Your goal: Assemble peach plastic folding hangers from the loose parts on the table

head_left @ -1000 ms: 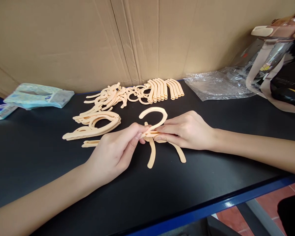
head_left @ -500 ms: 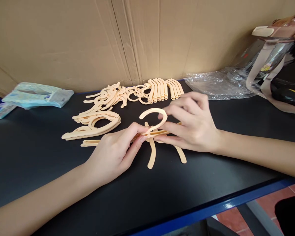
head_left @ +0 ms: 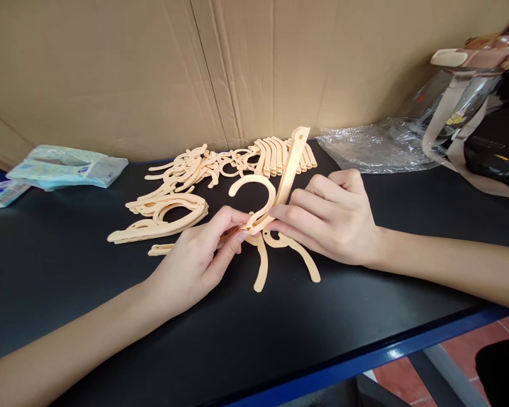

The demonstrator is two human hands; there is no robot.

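Between my hands is a cream plastic hanger [head_left: 268,210] with a curved hook. Its right arm points up and away, while its left arm runs beneath my left hand [head_left: 199,249], whose thumb and fingers pinch it near the hook's base. My right hand [head_left: 328,217] has its fingers curled and pinches the hanger at the foot of the raised arm. Loose curved hook pieces [head_left: 307,261] lie on the black table [head_left: 220,345] just under the hanger. Folded hangers [head_left: 156,226] are stacked to the left of my left hand.
Behind the hands lie a heap of hook pieces [head_left: 195,167] and a row of arm pieces [head_left: 271,155]. A tissue packet [head_left: 68,164] is at the left. Clear plastic wrap [head_left: 373,147] and a strapped bottle [head_left: 470,85] stand at the right, before a cardboard wall [head_left: 123,68].
The hanger's right arm has swung up from nearly flat to steeply raised. The hook has shifted slightly left, and my right hand's fingers have closed in more tightly.
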